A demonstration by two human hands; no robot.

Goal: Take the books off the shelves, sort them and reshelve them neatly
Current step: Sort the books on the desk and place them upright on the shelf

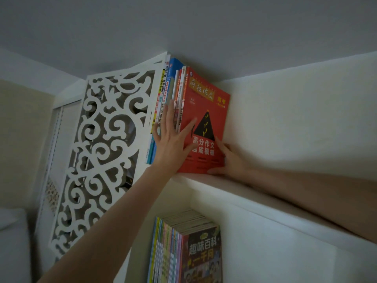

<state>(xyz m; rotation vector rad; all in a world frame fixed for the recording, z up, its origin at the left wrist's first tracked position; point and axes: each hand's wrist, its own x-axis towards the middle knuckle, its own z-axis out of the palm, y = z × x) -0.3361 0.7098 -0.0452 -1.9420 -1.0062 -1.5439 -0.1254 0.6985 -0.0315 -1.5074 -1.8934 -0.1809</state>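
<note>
A row of several upright books point(171, 92) stands on the top shelf point(204, 180), ending on the right with a red book point(210, 103) showing its cover. My left hand point(173, 139) lies flat with spread, straight fingers against the spines and the red cover. At the red book's lower right corner, my right hand point(228, 160) touches the cover with a straight finger, its thumb along the shelf board. A second row of books point(183, 248) stands on the shelf below.
A white carved openwork side panel point(102, 144) closes the shelf on the left. The white back wall point(295, 123) of the top shelf runs to the right of the books. The ceiling point(183, 23) is close above.
</note>
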